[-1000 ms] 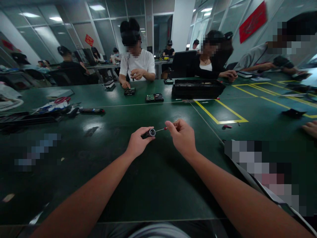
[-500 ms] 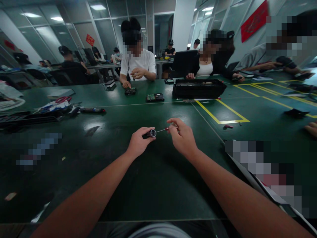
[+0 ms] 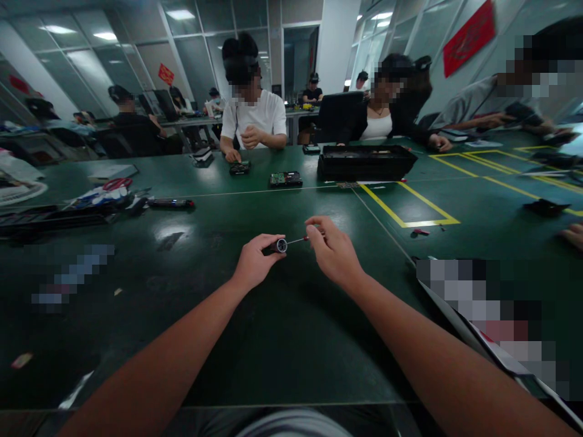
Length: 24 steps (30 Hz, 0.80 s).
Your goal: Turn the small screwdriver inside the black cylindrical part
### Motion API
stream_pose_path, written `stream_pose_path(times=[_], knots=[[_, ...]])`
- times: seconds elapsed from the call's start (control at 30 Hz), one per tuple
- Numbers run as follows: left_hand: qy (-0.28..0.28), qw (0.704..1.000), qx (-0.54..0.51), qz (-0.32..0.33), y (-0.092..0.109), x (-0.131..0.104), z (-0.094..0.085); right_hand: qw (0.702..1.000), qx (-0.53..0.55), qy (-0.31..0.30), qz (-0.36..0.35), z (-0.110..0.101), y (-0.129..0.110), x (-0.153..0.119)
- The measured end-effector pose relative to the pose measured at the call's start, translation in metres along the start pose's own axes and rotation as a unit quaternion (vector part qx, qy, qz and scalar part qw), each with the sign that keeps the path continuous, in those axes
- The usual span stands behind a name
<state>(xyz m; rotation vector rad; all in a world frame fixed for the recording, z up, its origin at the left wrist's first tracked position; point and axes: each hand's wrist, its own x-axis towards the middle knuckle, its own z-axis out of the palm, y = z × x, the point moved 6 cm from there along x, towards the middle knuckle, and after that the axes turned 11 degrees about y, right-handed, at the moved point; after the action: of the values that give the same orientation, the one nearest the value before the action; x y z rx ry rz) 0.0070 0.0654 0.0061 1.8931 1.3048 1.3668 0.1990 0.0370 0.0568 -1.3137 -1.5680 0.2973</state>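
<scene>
My left hand grips a small dark cylinder between thumb and fingers, its round, metal-rimmed end facing right and toward me. My right hand is closed on a screwdriver with a reddish handle, mostly hidden by the fingers. The thin shaft points left, and its tip meets the rim of the cylinder's end; whether it is inside cannot be made out. Both hands are over the middle of the green table.
Across the table lie a black open box, a circuit-board device and a second device under a person's hand. A dark pen-like tool and a cluttered pile are left; a pixelated flat object lies right.
The fingers of my right hand have shifted around the screwdriver handle, covering more of it. My left hand and the cylinder stay in place. The people opposite have turned their heads.
</scene>
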Motion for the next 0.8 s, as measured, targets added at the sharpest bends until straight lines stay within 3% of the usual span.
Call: stream_pose_path(times=[0.13,0.43,0.6,0.8], knots=[[0.0,1.0,0.005,-0.001,-0.001,0.0,0.0,0.999,-0.047,0.004,0.005,-0.001,0.004,0.004],[0.006,1.0,-0.004,-0.012,-0.005,0.0,-0.003,0.999,0.014,-0.032,0.009,0.002,-0.005,-0.002],[0.005,1.0,0.004,-0.006,-0.003,0.0,-0.003,0.999,-0.021,-0.027,0.036,0.002,0.003,0.001],[0.026,1.0,0.004,-0.007,-0.004,0.002,-0.006,0.996,0.073,0.002,0.048,0.005,0.005,-0.002]])
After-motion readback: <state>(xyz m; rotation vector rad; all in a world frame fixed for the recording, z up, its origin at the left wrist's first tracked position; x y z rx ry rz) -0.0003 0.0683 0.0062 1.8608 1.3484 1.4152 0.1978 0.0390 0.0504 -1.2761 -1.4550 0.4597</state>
